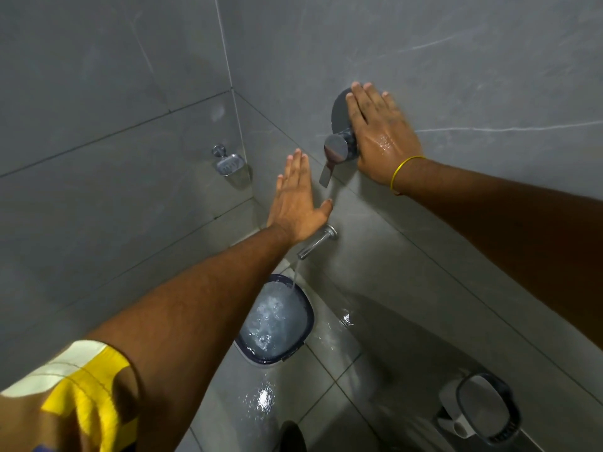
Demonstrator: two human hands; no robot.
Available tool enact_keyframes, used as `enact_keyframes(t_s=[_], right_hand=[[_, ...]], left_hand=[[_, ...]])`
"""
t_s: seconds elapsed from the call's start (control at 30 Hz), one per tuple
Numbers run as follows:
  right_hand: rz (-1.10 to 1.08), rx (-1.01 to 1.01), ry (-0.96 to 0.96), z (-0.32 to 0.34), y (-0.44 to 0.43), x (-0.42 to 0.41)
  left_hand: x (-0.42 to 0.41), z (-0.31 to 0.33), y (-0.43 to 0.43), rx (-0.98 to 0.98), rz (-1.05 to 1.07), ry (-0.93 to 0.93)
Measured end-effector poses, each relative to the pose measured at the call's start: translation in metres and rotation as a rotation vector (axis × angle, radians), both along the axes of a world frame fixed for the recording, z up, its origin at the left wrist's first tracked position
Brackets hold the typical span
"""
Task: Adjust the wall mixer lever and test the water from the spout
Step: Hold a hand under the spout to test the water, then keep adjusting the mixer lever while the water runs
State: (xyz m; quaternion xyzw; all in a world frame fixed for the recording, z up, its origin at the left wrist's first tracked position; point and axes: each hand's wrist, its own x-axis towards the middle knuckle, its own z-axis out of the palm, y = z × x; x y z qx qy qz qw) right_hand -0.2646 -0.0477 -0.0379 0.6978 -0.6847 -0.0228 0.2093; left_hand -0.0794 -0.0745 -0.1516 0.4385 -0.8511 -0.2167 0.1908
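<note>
The chrome wall mixer [339, 125] is set in the grey tiled wall, its lever [327, 171] hanging down from a round knob. My right hand [380, 132] lies flat and wet against the mixer plate, fingers spread, just right of the knob. My left hand [298, 200] is held flat and open in the air, left of the lever and above the chrome spout [315, 244]. A thin stream of water [294, 278] falls from the spout into a blue-rimmed bucket [277, 321] full of water below.
A chrome soap dish [228, 163] is fixed to the left wall near the corner. A dark mug with a white handle [479, 409] lies on the wet tiled floor at lower right. Water glistens on the floor around the bucket.
</note>
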Motion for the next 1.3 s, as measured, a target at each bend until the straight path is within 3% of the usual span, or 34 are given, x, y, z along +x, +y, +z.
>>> enact_keyframes(t_s=[0.93, 1.3], right_hand=[[0.126, 0.123, 0.349, 0.024, -0.016, -0.006], [0.384, 0.106, 0.815, 0.053, -0.024, -0.002]], left_hand=[[0.024, 0.001, 0.012, -0.008, -0.029, -0.001], [0.025, 0.005, 0.015, -0.020, -0.028, 0.000]])
